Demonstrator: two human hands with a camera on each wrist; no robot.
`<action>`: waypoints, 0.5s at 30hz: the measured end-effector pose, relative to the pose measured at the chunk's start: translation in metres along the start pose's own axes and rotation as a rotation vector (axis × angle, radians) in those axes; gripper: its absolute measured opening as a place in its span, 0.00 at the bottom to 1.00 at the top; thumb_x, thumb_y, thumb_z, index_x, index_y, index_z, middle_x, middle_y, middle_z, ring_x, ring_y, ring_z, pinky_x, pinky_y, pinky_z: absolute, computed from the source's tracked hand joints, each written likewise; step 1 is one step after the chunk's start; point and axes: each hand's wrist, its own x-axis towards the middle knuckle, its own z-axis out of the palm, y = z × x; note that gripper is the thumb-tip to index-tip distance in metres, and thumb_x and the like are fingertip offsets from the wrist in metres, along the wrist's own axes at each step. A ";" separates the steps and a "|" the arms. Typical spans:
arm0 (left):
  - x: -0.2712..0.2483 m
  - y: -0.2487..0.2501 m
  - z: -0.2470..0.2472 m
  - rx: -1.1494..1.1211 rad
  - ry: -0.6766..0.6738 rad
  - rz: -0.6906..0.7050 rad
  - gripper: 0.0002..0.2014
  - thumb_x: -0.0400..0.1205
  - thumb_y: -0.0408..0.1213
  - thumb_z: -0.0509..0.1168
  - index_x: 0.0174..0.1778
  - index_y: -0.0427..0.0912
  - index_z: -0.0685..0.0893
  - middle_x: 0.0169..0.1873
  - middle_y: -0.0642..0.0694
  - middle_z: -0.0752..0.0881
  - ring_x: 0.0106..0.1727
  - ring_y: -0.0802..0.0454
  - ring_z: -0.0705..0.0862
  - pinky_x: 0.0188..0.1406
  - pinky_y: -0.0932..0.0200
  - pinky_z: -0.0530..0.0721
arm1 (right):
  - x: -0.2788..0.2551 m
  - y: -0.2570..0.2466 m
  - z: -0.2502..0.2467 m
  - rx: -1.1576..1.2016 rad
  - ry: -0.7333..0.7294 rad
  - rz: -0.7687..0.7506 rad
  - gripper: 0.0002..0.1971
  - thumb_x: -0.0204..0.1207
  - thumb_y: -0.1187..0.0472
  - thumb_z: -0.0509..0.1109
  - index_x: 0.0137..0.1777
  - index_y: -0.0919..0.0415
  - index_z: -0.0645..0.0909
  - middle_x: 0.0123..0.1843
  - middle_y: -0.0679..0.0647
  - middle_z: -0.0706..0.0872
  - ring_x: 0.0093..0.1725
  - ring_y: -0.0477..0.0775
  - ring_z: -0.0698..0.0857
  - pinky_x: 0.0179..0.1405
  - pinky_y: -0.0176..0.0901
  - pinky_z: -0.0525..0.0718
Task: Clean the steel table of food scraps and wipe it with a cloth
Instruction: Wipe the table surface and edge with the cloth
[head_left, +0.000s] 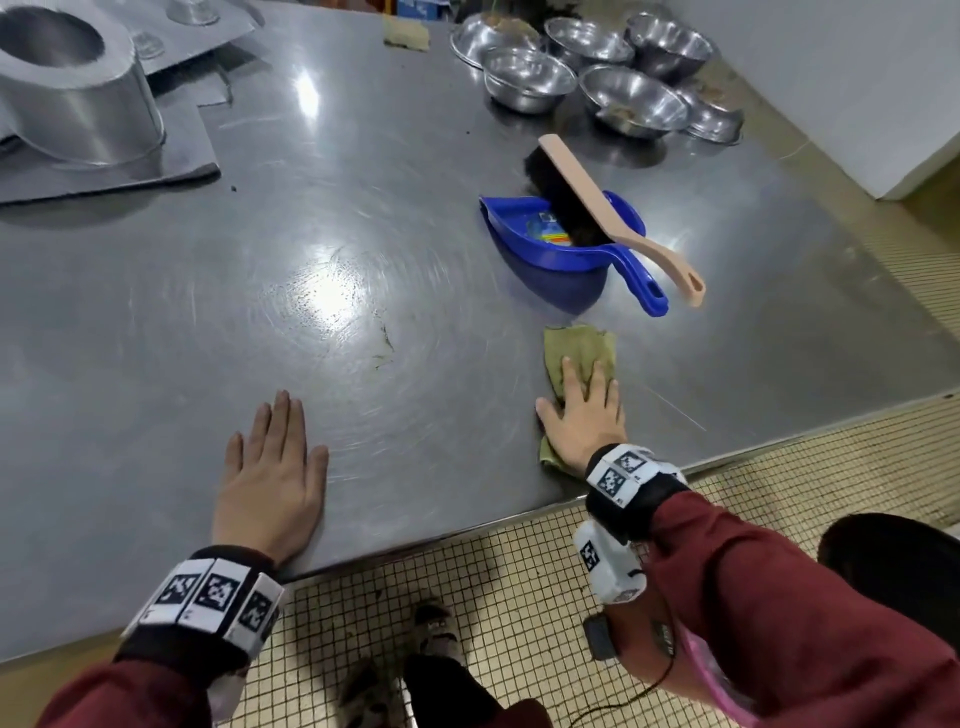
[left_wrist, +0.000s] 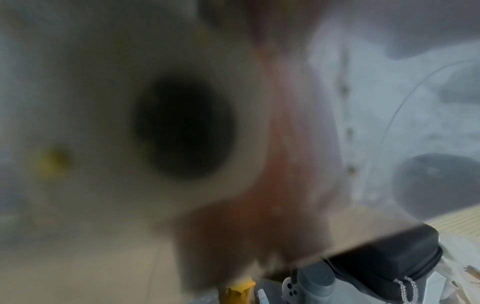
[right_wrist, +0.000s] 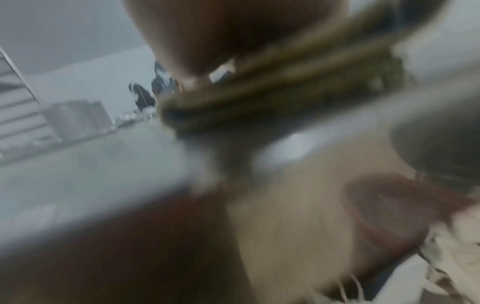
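The steel table (head_left: 415, 156) is a broad grey sheet, scuffed with circular swirl marks and glaring white where the light strikes near its middle; a few dark specks and a thin greenish smear of food scraps (head_left: 384, 345) lie just toward five o'clock of that glare. The cloth (head_left: 579, 353) is olive-green, crumpled and damp-looking, lying flat toward the four o'clock part of the table, near the front edge. The right hand (head_left: 584, 415) presses down on it with straight, slightly spread fingers, the cloth showing beyond the fingertips and under the heel of the palm. In the right wrist view the cloth (right_wrist: 272, 96) is a blurred olive fold beneath the hand. The left hand (head_left: 270, 478) rests palm-down on bare steel at seven o'clock, fingers straight and close together, holding nothing; the left wrist view is too blurred to read. Just toward twelve o'clock of the cloth sits a blue dustpan (head_left: 561, 249) with a tan-handled brush (head_left: 618, 213) laid across it. At one o'clock stands a cluster of steel bowls (head_left: 597, 73).
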 end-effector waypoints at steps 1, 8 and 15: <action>0.000 0.000 0.000 0.000 -0.001 0.001 0.35 0.78 0.55 0.29 0.81 0.43 0.39 0.81 0.51 0.37 0.80 0.57 0.37 0.78 0.53 0.35 | 0.004 0.000 -0.006 0.013 -0.021 0.014 0.34 0.81 0.40 0.53 0.83 0.45 0.44 0.85 0.56 0.39 0.84 0.64 0.43 0.79 0.66 0.47; 0.001 0.000 -0.001 -0.010 -0.010 -0.001 0.35 0.77 0.55 0.28 0.80 0.43 0.38 0.79 0.53 0.34 0.78 0.60 0.34 0.78 0.53 0.33 | 0.017 -0.010 0.001 0.071 0.031 0.108 0.27 0.85 0.46 0.46 0.82 0.40 0.44 0.85 0.54 0.36 0.84 0.61 0.40 0.78 0.71 0.46; 0.000 -0.003 0.003 -0.002 0.037 0.025 0.37 0.74 0.58 0.24 0.79 0.42 0.38 0.78 0.53 0.36 0.78 0.60 0.36 0.78 0.53 0.35 | 0.029 -0.029 0.014 0.102 0.198 0.212 0.27 0.85 0.50 0.47 0.83 0.50 0.53 0.84 0.65 0.48 0.83 0.67 0.50 0.78 0.68 0.53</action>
